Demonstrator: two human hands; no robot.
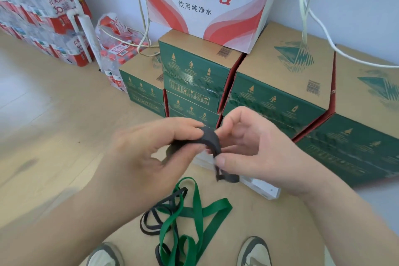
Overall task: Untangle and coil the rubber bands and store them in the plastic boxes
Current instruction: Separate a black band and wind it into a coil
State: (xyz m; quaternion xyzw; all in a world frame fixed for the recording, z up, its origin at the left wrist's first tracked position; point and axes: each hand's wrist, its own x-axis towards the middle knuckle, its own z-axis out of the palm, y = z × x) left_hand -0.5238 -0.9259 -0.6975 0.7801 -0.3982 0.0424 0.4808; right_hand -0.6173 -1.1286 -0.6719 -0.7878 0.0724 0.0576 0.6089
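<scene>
Left hand (151,151) pinches the black band (212,140) at its coil; right hand (248,149) grips the loose tail hanging just below.

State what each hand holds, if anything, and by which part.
Both hold one black band. The left hand pinches its rolled part between fingers and thumb. The right hand pinches the strip just below the roll, with the tail hanging free.

- The held band (212,139) sits above the tangled bands (190,211) lying on the floor (54,136) before you
- Stacked cartons (269,97) stand behind them, bottle packs (43,17) to their left
</scene>
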